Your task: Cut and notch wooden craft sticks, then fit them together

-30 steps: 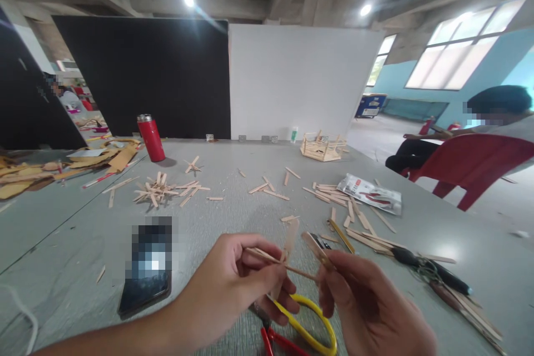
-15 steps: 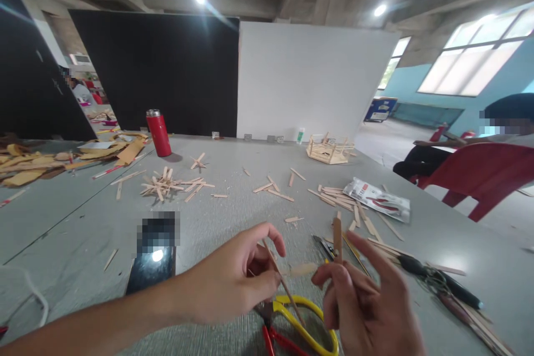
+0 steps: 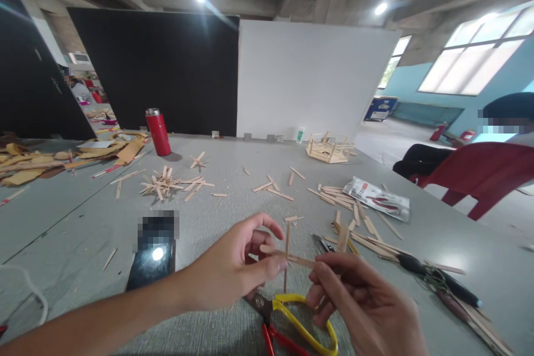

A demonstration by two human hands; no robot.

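Note:
In front of me my left hand pinches thin wooden craft sticks that cross each other. One narrow stick stands nearly upright at the fingertips, and a flat craft stick lies across it. My right hand grips the right end of that flat stick between thumb and fingers. Another wide stick rises just behind the right fingers; whether they hold it I cannot tell. Below both hands lie yellow-handled scissors and a red-handled tool, partly out of view. A utility knife rests beyond the right hand.
Loose craft sticks are scattered over the grey table. A phone lies left, a red flask behind it. A stick-built frame, a plastic packet and a dark-handled tool are rightward. A person sits far right.
My right hand has lowered its fingers and now grips the flat stick, which meets the narrow one in my left hand. The narrow stick has turned from slanted to nearly upright.

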